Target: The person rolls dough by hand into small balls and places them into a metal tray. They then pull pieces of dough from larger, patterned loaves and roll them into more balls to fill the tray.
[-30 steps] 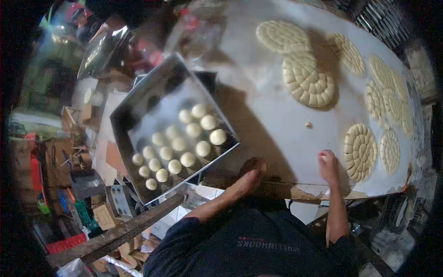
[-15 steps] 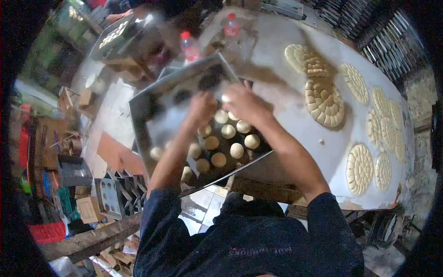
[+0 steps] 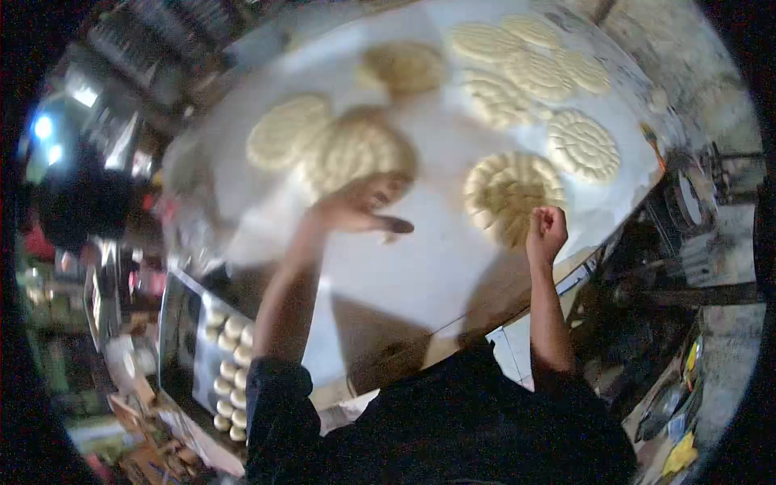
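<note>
Table [image 3: 432, 271] open between hands | left hand [image 3: 356, 212]: fingers spread near scored dough [image 3: 352, 152] | right hand [image 3: 547, 233]: fingers curled, contents unclear, by edge-side round [image 3: 509, 187]

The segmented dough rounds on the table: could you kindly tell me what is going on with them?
A person is leaning over the table. Their left hand, blurred and spread, is at the near edge of one dough round; contact is unclear. Their right hand, fingers curled, is by another round; I cannot tell if it holds anything. More rounds lie farther back, and a tray of dough balls sits at the left.
</note>
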Available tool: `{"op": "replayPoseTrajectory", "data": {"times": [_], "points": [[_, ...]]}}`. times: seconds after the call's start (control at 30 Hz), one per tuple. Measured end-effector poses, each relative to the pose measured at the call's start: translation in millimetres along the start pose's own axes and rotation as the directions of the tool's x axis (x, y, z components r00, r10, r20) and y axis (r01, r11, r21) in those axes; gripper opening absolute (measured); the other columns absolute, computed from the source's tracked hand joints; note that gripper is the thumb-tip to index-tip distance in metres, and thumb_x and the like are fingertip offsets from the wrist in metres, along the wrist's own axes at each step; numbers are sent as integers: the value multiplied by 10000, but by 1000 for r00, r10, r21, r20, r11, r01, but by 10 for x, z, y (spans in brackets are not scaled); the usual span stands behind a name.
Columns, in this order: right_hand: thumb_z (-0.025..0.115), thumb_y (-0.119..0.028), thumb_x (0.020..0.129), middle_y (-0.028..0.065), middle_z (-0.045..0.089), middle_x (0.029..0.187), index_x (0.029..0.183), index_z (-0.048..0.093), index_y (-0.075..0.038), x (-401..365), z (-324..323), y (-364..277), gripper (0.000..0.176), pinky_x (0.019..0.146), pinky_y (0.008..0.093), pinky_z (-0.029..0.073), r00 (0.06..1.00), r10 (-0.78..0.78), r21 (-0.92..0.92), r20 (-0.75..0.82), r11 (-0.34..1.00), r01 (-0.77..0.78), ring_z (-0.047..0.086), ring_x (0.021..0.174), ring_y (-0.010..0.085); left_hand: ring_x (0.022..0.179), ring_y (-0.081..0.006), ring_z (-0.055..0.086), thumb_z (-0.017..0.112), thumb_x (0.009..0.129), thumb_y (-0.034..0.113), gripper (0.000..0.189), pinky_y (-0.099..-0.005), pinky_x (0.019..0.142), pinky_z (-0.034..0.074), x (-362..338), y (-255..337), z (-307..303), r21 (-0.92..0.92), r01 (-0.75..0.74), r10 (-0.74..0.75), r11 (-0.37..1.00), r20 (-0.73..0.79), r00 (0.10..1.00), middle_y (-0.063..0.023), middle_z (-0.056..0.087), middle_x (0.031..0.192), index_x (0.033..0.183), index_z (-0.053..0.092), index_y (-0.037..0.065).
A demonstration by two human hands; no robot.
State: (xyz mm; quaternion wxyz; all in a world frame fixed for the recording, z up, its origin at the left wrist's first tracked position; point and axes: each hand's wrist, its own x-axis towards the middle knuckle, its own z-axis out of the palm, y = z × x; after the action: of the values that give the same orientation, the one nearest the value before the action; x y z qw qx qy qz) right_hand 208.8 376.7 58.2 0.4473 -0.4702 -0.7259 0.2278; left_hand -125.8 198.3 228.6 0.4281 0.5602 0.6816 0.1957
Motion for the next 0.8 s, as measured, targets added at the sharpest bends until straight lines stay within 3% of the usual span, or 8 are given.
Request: {"op": "replayPoseTrajectory", "data": {"times": [0.13, 0.23, 0.43, 0.57, 0.63, 0.7, 0.73, 0.8], "points": [[648, -165, 879, 27, 558, 747, 915, 599, -20, 385, -494, 1198, 158, 621, 269, 440, 964, 136, 50, -228, 991, -128, 523, 666, 129, 1044, -204, 596, 695, 817, 463, 716, -433, 918, 489, 2297, -551, 458, -621, -80, 177, 780, 96, 980, -68, 581, 1280, 1403, 451, 131], [626, -136, 877, 53, 548, 727, 900, 589, -27, 263, -640, 1690, 117, 596, 279, 438, 978, 37, -184, -206, 980, -76, 521, 641, 152, 1016, -206, 619, 727, 772, 515, 742, -433, 897, 500, 3590, -842, 512, -566, -232, 175, 791, -155, 972, -109, 618, 1247, 1344, 503, 100], [590, -98, 862, 73, 536, 716, 814, 559, -43, 488, -550, 1339, 80, 541, 312, 408, 957, 196, -47, -214, 976, -210, 486, 584, 171, 985, -265, 633, 734, 783, 510, 740, -392, 874, 510, 4624, 380, 554, 138, 489, -327, 861, -585, 742, -148, 663, 1081, 1297, 491, 36], [608, -97, 844, 71, 543, 718, 821, 568, -41, 506, -572, 1245, 72, 569, 307, 430, 953, 231, -14, -197, 971, -238, 507, 605, 173, 1162, -265, 543, 629, 880, 500, 681, -407, 925, 469, 5525, -1755, 862, -260, 297, -390, 919, -716, 579, -104, 579, 1262, 1350, 457, 37], [615, -99, 838, 74, 550, 725, 832, 579, -40, 518, -599, 1288, 69, 579, 307, 438, 949, 262, 53, -175, 965, -257, 517, 616, 174, 1181, -240, 494, 610, 908, 480, 693, -425, 930, 458, 5257, -2326, 875, 585, 627, 138, 515, -778, 613, -64, 539, 1289, 1398, 396, 39], [627, -113, 836, 76, 568, 713, 864, 606, -33, 461, -569, 1448, 87, 593, 301, 447, 975, 41, -170, -219, 982, -79, 535, 624, 171, 990, -320, 602, 580, 907, 498, 672, -429, 841, 514, 4437, -2132, 870, 372, 232, 177, 899, -791, 585, -252, 566, 1231, 1219, 497, -91], [627, -113, 836, 76, 568, 713, 864, 606, -33, 469, -606, 1393, 87, 593, 301, 447, 974, 36, -165, -224, 983, -74, 535, 624, 171, 932, -322, 610, 612, 894, 475, 672, -436, 808, 526, 3910, -1465, 973, -104, 236, -210, 966, -848, 487, -244, 587, 1187, 1233, 479, -90], [634, -127, 847, 72, 583, 693, 883, 616, -21, 489, -685, 1216, 113, 601, 302, 452, 952, 218, -34, -212, 972, -230, 539, 615, 166, 805, -313, 637, 625, 897, 449, 669, -439, 689, 556, 3316, -1396, 1242, -532, -203, -459, 822, -830, 318, -215, 631, 1083, 1270, 427, -71]]}}
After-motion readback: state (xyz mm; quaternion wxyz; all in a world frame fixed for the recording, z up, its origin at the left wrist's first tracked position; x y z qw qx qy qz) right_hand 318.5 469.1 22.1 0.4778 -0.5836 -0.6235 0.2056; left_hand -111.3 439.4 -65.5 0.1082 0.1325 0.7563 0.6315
